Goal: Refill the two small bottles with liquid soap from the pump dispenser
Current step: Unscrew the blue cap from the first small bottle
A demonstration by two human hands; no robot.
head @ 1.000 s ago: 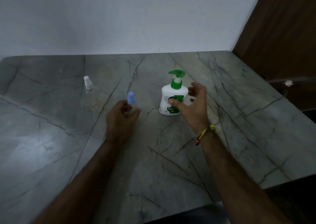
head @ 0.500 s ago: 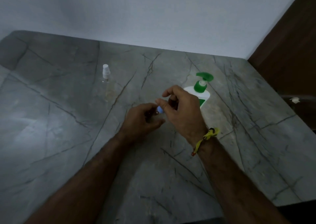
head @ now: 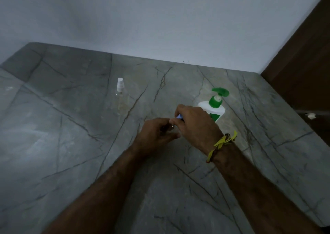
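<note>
My left hand (head: 155, 133) grips a small clear bottle, almost wholly hidden inside its curled fingers, just above the grey marble table (head: 71, 144). My right hand (head: 193, 123) pinches the bottle's blue cap (head: 179, 116), of which only a sliver shows between the fingers. The white pump dispenser with a green pump head (head: 215, 105) stands upright just behind my right hand. A second small clear bottle with a white spray cap (head: 120, 94) stands upright farther back on the left, apart from both hands.
A white wall runs along the table's far edge. A dark wooden panel (head: 303, 64) rises at the right, with a small white scrap (head: 310, 115) on a ledge there. A yellow thread band is tied round my right wrist.
My right hand left the dispenser and came across to the blue cap of the bottle that my left hand holds. The view swung left and the hands drew closer together.
</note>
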